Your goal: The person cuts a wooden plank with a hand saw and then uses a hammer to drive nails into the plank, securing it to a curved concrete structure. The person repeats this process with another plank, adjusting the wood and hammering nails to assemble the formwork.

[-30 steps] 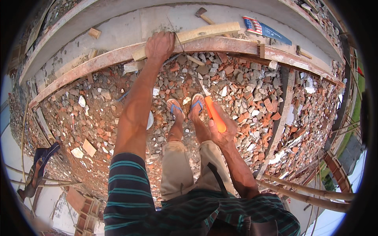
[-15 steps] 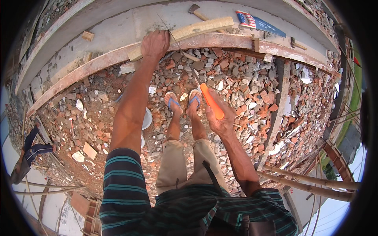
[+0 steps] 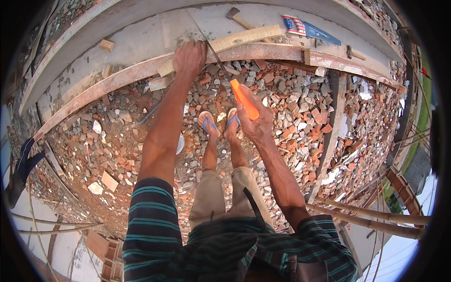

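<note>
My left hand (image 3: pixel 190 57) is wrapped over a pale wooden batten (image 3: pixel 246 38), pressing it against the long board along the concrete ledge. In my right hand (image 3: pixel 258 117) is the orange handle of a handsaw (image 3: pixel 244 99). The saw's thin blade runs up and away to the left, crossing the batten just right of my left hand. Its far tip reaches over the concrete. Whether the teeth have cut into the wood is too small to tell.
On the concrete ledge (image 3: pixel 155 35) lie a hammer (image 3: pixel 240 19), a blue saw sleeve (image 3: pixel 312 30), a second hammer (image 3: pixel 355 53) and a small wood block (image 3: pixel 107 45). Broken brick rubble (image 3: pixel 291 131) surrounds my sandalled feet. Bamboo poles (image 3: pixel 371 221) stand at right; another person (image 3: pixel 23 164) is at far left.
My right hand has pushed the saw forward and up to the left, so more blade passes beyond the batten. My left hand still holds the batten. The other person has shifted left.
</note>
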`<state>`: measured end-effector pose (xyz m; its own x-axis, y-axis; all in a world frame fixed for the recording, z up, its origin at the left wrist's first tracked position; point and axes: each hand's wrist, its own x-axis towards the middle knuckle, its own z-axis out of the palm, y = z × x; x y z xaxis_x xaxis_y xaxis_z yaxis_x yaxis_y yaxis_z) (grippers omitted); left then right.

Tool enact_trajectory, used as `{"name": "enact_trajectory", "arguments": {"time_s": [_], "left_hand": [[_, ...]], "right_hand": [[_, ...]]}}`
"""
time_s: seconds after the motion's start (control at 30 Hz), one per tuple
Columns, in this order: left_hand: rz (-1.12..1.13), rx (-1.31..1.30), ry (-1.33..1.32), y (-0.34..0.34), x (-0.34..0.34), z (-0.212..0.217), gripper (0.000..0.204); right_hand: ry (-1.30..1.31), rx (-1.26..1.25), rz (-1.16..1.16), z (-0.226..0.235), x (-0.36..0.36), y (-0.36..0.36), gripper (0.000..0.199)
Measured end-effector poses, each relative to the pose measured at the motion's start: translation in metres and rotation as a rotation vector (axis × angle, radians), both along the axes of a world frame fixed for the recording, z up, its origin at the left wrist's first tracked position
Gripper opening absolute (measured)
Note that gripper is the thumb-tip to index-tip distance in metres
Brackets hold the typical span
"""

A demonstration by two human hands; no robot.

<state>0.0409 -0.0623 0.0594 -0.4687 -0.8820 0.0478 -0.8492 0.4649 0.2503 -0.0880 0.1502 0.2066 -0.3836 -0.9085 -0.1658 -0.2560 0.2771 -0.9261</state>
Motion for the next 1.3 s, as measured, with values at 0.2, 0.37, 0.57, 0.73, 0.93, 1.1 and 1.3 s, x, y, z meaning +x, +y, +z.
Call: {"name": "enact_trajectory", "arguments": {"time_s": [0.2,0.37,0.57,0.73,0.93,1.1,1.3], "left_hand": [[0.002,-0.013,-0.028,-0.001,0.003,-0.003,0.027],[0.035,0.168,-0.105,-0.011,-0.003,-0.001,0.024],[-0.068,-0.097,-0.021,0.006,-0.001,0.001,0.02],[-0.084,-0.086,-0.001,-0.001,0.0,-0.006,0.021],[-0.072,-0.066,0.007,-0.003,0.0,-0.004,0.022],[-0.094,0.017,0.005,-0.015,0.002,-0.016,0.024],[-0.075,0.025,-0.036,-0.016,0.001,-0.001,0.027]], "right_hand": [[0.179,-0.083,0.033,0.019,-0.008,0.093,0.044],[0.096,-0.019,0.106,0.03,0.008,0.049,0.046],[0.129,-0.024,-0.007,0.045,-0.011,0.09,0.041],[0.081,-0.033,-0.049,0.015,0.006,0.017,0.041],[0.198,-0.078,-0.017,0.019,0.015,0.062,0.045],[0.162,0.022,0.005,0.053,0.011,0.079,0.046],[0.102,0.031,-0.073,0.074,0.024,0.05,0.044]]}}
